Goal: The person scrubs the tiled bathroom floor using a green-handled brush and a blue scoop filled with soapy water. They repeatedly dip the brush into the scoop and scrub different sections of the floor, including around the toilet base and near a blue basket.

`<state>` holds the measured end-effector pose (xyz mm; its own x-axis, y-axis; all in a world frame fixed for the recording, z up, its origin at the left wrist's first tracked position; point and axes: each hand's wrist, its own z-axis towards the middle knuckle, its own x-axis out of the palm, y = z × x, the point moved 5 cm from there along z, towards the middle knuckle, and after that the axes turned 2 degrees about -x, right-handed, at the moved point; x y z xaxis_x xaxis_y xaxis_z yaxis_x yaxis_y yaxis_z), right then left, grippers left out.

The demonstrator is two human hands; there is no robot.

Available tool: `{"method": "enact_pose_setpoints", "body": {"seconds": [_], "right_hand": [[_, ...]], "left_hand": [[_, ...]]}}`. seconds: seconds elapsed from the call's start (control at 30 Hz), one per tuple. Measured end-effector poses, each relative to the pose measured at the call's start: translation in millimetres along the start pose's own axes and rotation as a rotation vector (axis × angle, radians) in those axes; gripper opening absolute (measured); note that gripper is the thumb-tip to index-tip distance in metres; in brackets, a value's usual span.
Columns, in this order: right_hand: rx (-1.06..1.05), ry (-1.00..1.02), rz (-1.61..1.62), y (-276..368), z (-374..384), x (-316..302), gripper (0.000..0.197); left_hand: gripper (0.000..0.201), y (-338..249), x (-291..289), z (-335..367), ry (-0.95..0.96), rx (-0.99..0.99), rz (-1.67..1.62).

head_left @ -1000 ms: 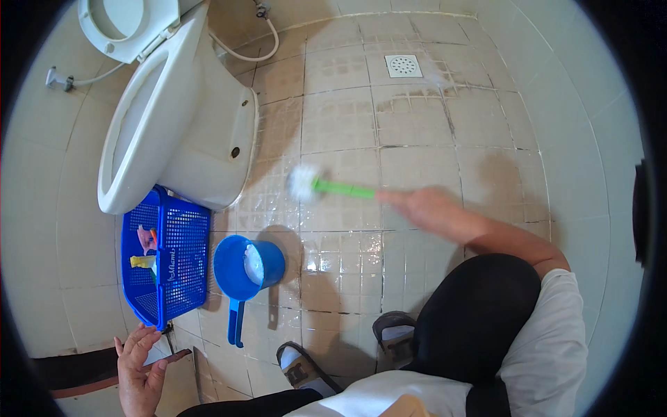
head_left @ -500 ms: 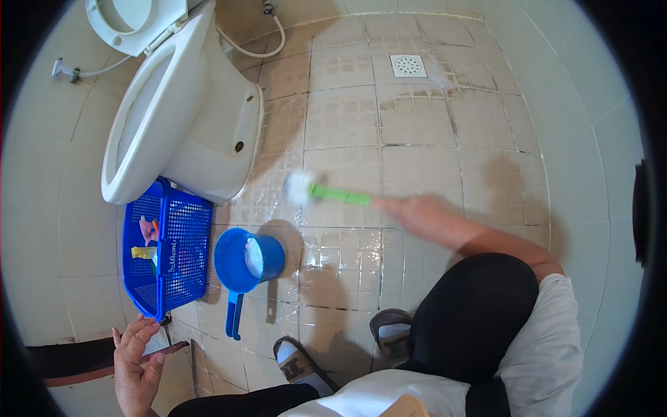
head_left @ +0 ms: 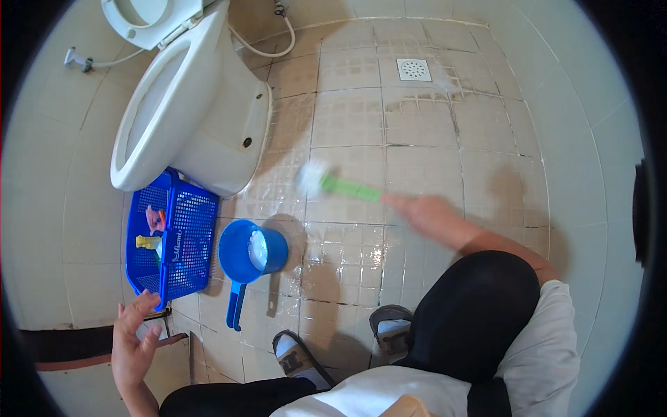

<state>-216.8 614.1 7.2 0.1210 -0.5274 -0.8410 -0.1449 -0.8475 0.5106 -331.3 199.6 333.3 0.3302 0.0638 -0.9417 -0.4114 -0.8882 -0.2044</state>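
My right hand (head_left: 425, 214) is closed around the green handle of a toilet brush (head_left: 353, 188). The white bristle head is smeared by motion over the wet, tiled floor (head_left: 417, 167). At the lower left my left hand (head_left: 134, 340) is raised with its fingers apart and holds nothing. Its fingertips come close to the near end of a blue plastic basket (head_left: 194, 240); whether they touch it I cannot tell. Between the basket and my feet stands a blue dipper (head_left: 240, 257) with white suds inside and its handle pointing toward me.
A white toilet (head_left: 215, 132) with its lid raised stands at the upper left, a pale hose (head_left: 278, 52) behind it. Bottles with spray tops (head_left: 148, 241) sit in the basket. A square floor drain (head_left: 414, 69) lies farther off. Walls rise on both sides.
The brush head has shifted slightly to the right, still in my right hand. My left hand has risen a little, and the whole view has turned slightly.
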Motion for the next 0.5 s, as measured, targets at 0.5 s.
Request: {"method": "enact_pose_setpoints", "body": {"seconds": [0.5], "right_hand": [[0.386,-0.221,0.828,36,80,-165,0.032]], "left_hand": [[0.072,153,226,69,0.136,-0.176,-0.708]]}}
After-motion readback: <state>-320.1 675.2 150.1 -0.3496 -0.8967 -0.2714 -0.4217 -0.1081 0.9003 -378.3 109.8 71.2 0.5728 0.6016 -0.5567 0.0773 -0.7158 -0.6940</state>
